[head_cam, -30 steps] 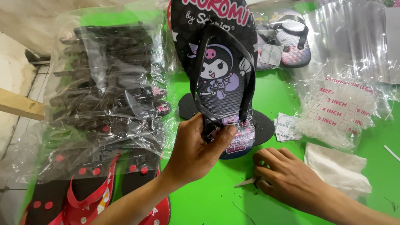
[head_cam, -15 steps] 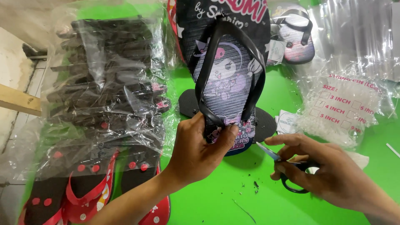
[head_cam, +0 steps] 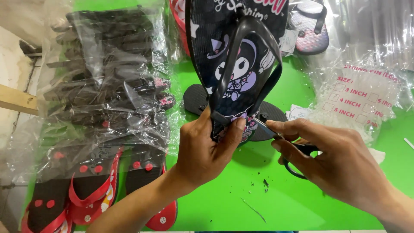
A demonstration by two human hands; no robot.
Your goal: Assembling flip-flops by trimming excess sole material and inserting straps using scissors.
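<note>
Head view
Sandal: a printed flip-flop [head_cam: 235, 69] with a black strap, held upright over the middle of the green bench [head_cam: 207, 211], heel end down, toe end running out of the top of the picture.
Left hand: the left hand [head_cam: 202, 151] pinches the heel end, thumb on the printed face, fingers wrapped behind; grip closed on the sandal.
Right hand: the right hand [head_cam: 332, 162] holds black scissors [head_cam: 297, 149], fingers through the loops, blade tips just beside the strap's right heel anchor; grip closed on the scissors.
Handling: I judge the sandal light, a soft foam slab that bends easily; the strap looks rubbery and springy. Not fragile, not slippery.
Where to hold: best at the heel edge, close to the strap anchor, so the sole stays stiff there.
Around: bagged black straps [head_cam: 108, 82] far left; red and black sandals [head_cam: 86, 194] near left; a plain black sole [head_cam: 196, 99] behind; a bag of clear pins [head_cam: 362, 95] right.
</note>
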